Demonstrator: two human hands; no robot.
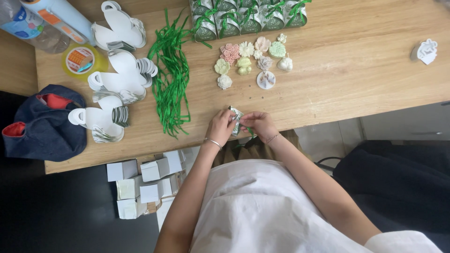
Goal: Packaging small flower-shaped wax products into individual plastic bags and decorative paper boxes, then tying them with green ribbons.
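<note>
At the near edge of the wooden table (356, 70), both my hands close around a small green-and-white gift box (236, 119). My left hand (221, 125) grips its left side. My right hand (258, 123) pinches its right side, where a green ribbon end (251, 132) hangs down. Most of the box is hidden by my fingers. Beyond it lie several pastel flower-shaped pieces (251, 61) in pink, cream, green and white.
A heap of green ribbons (172, 75) lies left of the flowers. Stacks of flat white box blanks (115, 77) sit further left. Finished green boxes (248, 16) line the far edge. A tape roll (79, 60), bottles (42, 21), a denim bag (44, 124), white cartons (145, 185) below.
</note>
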